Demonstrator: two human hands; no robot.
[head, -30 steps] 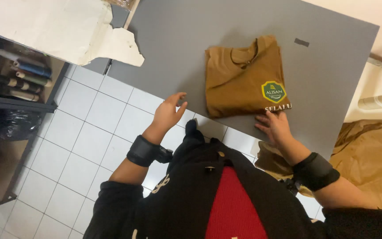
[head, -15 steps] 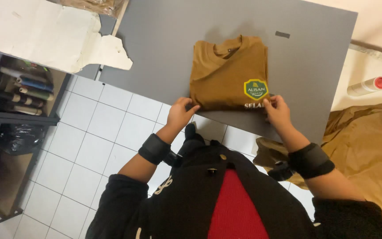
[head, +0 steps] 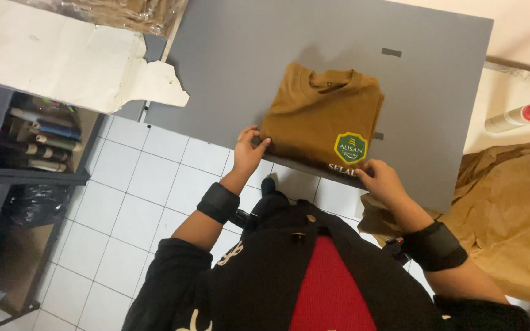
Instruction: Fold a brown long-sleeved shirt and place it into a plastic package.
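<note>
Both hands pinch the near hem of the folded brown shirt [head: 321,119]: left hand [head: 249,150] has its grip clamped on the near-left corner, thumb on top and fingers curled under the edge; right hand [head: 380,181] has its grip closed on the near-right corner, just below the green shield badge [head: 351,148]. Shirt lies flat on the grey tabletop [head: 234,67], right at its near edge, with the hem slightly overhanging where the hands hold it. Collar points away from the grip; the sides are tucked in, so it forms a neat rectangle.

Progress, as a judgement: the fold looks essentially done, with sleeves and sides in and the body doubled over. What seems left is squaring the bottom edge or lifting the bundle off; it is neither bagged nor stacked yet.

Away from the grip, up and to the left, torn white paper [head: 62,52] lies over a shelf of books [head: 35,138]. To the right of the grip a pile of brown fabric [head: 510,208] sits beyond the tabletop edge, and a tape dispenser with a red handle [head: 519,116] lies farther back. Black wrist bands [head: 218,202] are on both forearms. White tiled floor [head: 130,202] is below the left hand.
</note>
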